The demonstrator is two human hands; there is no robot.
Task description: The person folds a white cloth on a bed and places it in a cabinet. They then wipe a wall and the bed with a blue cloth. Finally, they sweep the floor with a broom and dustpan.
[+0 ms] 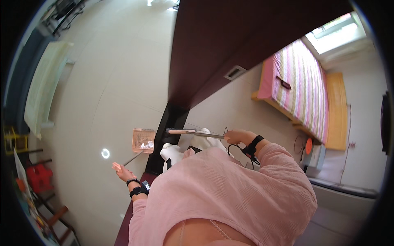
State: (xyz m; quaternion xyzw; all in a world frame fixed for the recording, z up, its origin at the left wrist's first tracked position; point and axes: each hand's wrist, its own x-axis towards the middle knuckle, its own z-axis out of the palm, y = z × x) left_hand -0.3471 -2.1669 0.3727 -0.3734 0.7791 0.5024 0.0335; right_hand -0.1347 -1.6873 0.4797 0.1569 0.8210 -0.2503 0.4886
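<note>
My left hand is closed around the thin handle of a pink long-handled dustpan, with its fingers partly spread. White crumpled scraps and dark debris lie inside the pan, which rests on the pale tiled floor to the left of the dark door threshold. In my right hand is the grey handle of a pink broom. Its dark bristles are over the threshold, in front of my white shoes, and whether they touch it I cannot tell.
A dark red door stands ahead. To the right are a bed with a striped cover and cables on the floor. At the left are a cloth-covered low table, a red stool and a dark sofa.
</note>
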